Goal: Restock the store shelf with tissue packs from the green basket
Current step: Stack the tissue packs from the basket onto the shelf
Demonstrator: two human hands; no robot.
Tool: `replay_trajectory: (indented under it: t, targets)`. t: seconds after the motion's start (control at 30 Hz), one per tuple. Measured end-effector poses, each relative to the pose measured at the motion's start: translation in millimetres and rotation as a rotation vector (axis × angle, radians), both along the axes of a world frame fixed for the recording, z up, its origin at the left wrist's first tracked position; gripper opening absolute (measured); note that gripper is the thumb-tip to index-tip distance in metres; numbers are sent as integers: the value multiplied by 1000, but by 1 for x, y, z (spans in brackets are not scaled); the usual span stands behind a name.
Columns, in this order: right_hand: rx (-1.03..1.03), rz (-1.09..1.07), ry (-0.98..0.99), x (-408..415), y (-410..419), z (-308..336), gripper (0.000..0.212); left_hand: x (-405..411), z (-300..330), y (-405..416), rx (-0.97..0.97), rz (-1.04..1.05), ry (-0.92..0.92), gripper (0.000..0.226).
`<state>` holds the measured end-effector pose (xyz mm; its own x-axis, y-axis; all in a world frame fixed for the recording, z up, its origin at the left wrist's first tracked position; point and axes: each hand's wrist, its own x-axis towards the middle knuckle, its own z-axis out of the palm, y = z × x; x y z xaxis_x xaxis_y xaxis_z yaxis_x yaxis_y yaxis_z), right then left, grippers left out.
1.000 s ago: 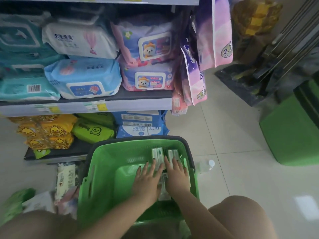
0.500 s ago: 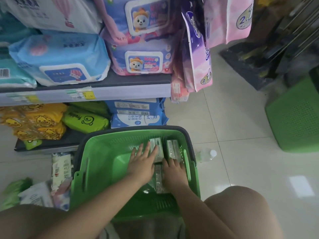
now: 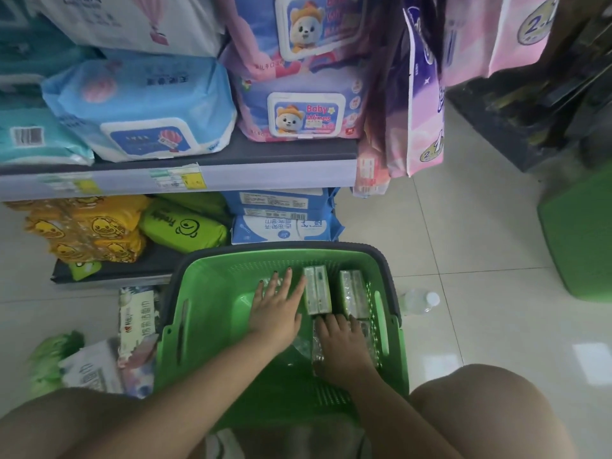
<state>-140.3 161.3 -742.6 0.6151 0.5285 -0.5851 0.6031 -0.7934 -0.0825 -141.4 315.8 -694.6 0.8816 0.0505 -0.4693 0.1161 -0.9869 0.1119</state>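
My left hand (image 3: 276, 309) lies flat inside the green basket (image 3: 212, 313), fingers straight and slightly spread, reaching toward the basket's far wall. It grips nothing; the side of my index finger sits just beside, perhaps touching, the nearer-left tissue pack (image 3: 317, 289). My right hand (image 3: 344, 349) is lower and to the right, palm down over a clear-wrapped pack (image 3: 318, 346) that lies on the basket floor. Its fingers bend a little over the pack's far end, but whether they actually clasp the pack or only press on it I cannot tell, since the hand covers most of it.

The packs are small, pale green and white, wrapped in shiny clear film that catches the light. Two sit side by side in the right half of the basket, against the far right corner: the left one and the right tissue pack (image 3: 354, 294) close to the side wall. Both are oblong, and their long axes run away from me toward the shelf (image 3: 251, 167), roughly parallel to each other. The pack under my right hand runs the same way, lined up behind the left one.

The basket stands on the tiled floor (image 3: 463, 293) in front of the lowest shelf, between my knees.
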Motion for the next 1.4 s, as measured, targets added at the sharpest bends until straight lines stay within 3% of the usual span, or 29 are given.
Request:
replay_trajectory:
  t: [0.17,0.33,0.67,0.83,1.4]
  targets:
    - [-37,-68,-28,-1,5,-1,93,-3,0,2,10,-6,11,69]
    - [-50,-181,-27,-1,18,0,75,-7,3,1,20,-23,26,69]
    - [215,-563,-18,-11,23,7,53,-24,15,5,14,-2,25,69]
    - [313,-627,-31,-5,24,34,46,-32,26,10,5,26,10,71]
    - [485,-378,-6,9,28,234,48,-63,87,39,-31,140,-91,78]
